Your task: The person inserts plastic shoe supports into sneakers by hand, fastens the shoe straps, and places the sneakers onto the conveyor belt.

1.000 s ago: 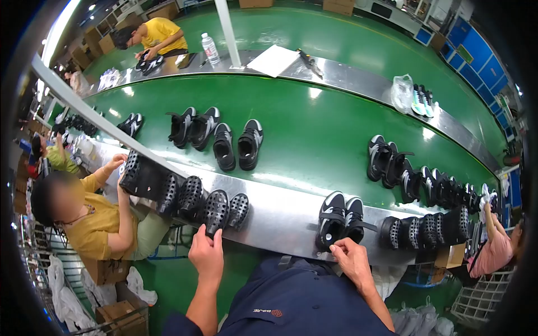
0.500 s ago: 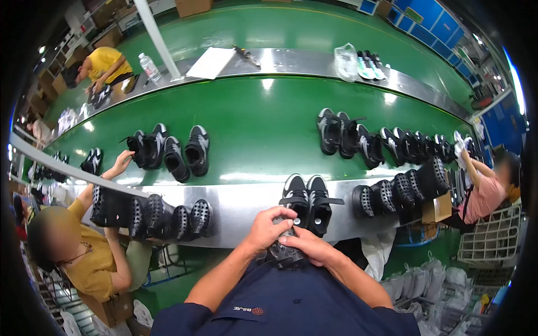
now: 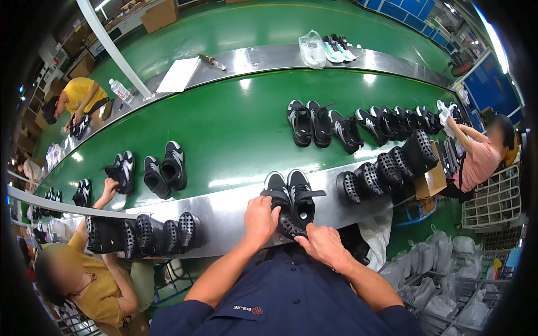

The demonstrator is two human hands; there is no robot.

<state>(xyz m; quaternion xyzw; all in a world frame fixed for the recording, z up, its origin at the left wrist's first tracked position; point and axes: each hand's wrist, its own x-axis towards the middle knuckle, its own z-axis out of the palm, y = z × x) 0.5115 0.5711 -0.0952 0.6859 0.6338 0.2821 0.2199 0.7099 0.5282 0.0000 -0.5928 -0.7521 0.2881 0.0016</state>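
A pair of black-and-grey shoes was set on a metal ledge, toes pointing away, directly in front of a person dressed in a dark blue shirt. At the opening of the left shoe, a black dimpled insert was held, tilted, with its near end sticking out. That near end was pinched between the thumb and fingers of the right hand. The left hand was placed against the outer side of the same shoe, fingers bent; whether it was closed on the shoe could not be told, as the fingers were partly hidden. The right shoe was placed just beside it, its strap stretched out to the right. Similar dimpled forms were lined up along the ledge in two groups, one to the left and one to the right. Beyond, more shoes were spread across a green surface, where one was reached by the hand of a co-worker in a mustard top.
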